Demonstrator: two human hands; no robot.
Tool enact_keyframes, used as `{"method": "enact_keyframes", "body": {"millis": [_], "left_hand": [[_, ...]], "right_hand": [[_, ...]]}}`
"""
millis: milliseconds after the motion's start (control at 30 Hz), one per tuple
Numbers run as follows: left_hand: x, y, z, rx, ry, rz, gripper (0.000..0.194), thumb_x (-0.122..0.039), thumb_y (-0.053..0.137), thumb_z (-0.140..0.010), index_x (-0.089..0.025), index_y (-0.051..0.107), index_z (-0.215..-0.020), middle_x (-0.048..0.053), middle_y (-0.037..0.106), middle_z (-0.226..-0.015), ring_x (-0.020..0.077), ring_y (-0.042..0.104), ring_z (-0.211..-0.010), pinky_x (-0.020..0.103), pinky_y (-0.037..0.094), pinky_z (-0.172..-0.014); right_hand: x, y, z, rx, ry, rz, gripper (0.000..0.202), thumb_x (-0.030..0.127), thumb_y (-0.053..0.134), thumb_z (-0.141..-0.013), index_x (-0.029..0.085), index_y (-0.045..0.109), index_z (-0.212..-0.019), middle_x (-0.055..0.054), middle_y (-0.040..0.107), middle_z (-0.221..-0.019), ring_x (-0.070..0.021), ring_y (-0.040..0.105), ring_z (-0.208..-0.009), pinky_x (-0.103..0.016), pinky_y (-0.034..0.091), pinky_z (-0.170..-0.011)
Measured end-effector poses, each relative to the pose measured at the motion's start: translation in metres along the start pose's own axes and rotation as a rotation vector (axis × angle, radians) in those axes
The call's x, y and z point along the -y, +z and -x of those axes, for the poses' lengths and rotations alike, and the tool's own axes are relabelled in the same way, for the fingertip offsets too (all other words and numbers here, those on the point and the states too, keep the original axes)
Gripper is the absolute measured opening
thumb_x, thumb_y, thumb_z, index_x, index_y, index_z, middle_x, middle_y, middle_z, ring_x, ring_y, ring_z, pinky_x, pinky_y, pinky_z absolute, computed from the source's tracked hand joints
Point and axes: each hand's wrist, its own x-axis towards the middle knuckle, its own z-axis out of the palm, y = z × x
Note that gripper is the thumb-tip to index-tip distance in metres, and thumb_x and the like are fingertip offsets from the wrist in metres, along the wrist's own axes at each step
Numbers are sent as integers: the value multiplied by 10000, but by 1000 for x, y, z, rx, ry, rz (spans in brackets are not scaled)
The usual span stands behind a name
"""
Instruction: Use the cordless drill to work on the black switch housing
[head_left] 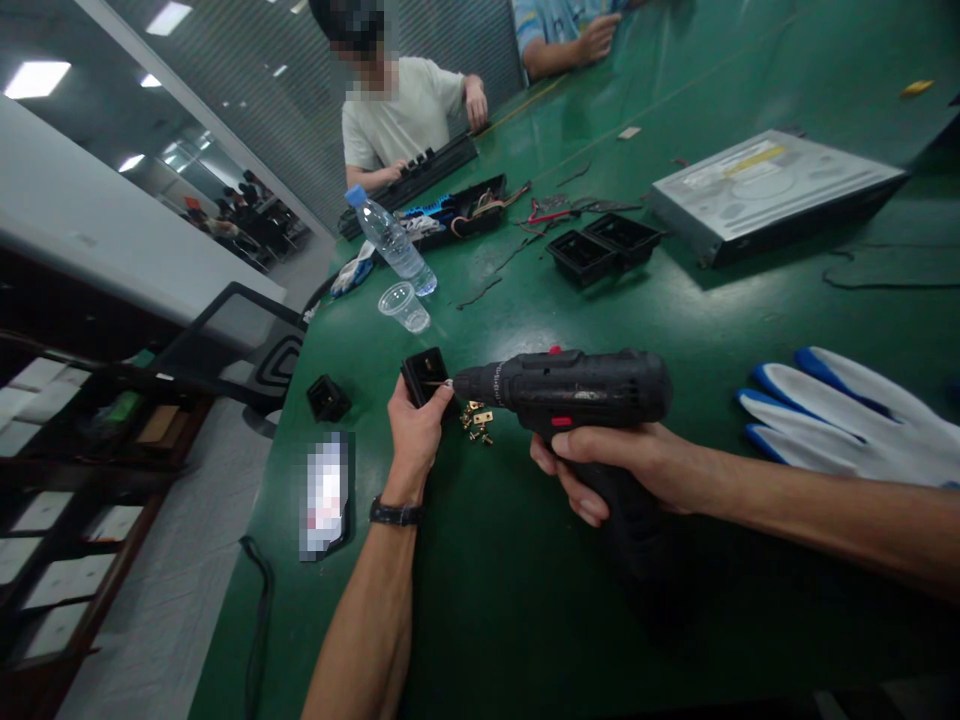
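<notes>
My right hand (611, 465) is wrapped round the grip of a black cordless drill (585, 385) with red buttons. The drill points left, and its bit reaches into the open side of a small black plastic box (424, 372). That box is gripped by my left hand (416, 425), its thumb near the drill's tip. Whether the bit touches anything inside the box cannot be made out. Under the drill's nose, several small brass screws and plates (480, 418) lie on the green table (495, 600). Another black plastic box (328, 398) stands left of my left hand.
A phone (326, 495) and a black strap (259, 610) lie at left. Beyond stand a clear cup (406, 308) and a water bottle (394, 240). Two joined black boxes (600, 248), a metal drive (772, 190) and gloves (847, 420) lie right. A person (405, 110) sits opposite.
</notes>
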Motion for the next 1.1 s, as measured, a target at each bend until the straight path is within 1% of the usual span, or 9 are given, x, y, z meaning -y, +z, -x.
{"method": "enact_keyframes", "body": {"millis": [133,400,567,667,800,933,1100], "left_hand": [[0,1,0,-17,6,-21,416,-352,824,-678,-145,674,-1007,26,690,-887,147,620,-771,246,501,-738],[1,1,-1,-13,3,-26,426,-348,830,-674,-137,671,-1008,31,693,-883,146,621,-769,247,508,-741],[2,0,0,6,10,-10,427,-358,827,-682,-138,664,-1010,35,691,-899,147,622,-779,246,508,-737],[3,-1,-1,0,14,-18,409,-354,826,-684,-140,668,-996,31,689,-888,148,621,-776,246,505,-731],[4,0,-1,-8,16,-12,390,-342,824,-685,-145,676,-987,27,692,-883,145,623,-766,252,507,-733],[1,1,0,-11,0,-9,415,-349,834,-668,-147,675,-992,31,699,-895,147,628,-765,257,509,-735],[0,0,0,-13,8,-31,408,-356,826,-685,-144,679,-1001,27,694,-882,145,621,-764,249,502,-731]], "right_hand": [[0,0,1,5,4,3,218,342,563,-939,135,621,-910,-10,619,-543,-136,561,-496,-258,457,-539],[-3,-1,1,2,8,3,230,359,565,-949,139,619,-910,-11,621,-554,-137,566,-500,-255,452,-537],[-1,-1,1,6,-10,-4,215,322,546,-947,125,630,-941,-15,618,-542,-141,567,-492,-254,455,-529],[-1,-1,2,3,-2,-1,222,336,552,-948,129,630,-929,-15,618,-544,-143,568,-497,-258,458,-533],[-1,-1,2,-1,9,-1,233,361,573,-938,137,625,-898,-10,615,-547,-138,561,-497,-258,452,-535],[1,1,0,-16,12,-5,216,340,566,-926,136,631,-903,-8,609,-532,-142,559,-487,-261,451,-530],[2,2,1,-18,16,-3,220,334,555,-912,129,634,-918,-11,608,-529,-147,558,-492,-264,451,-527]]}}
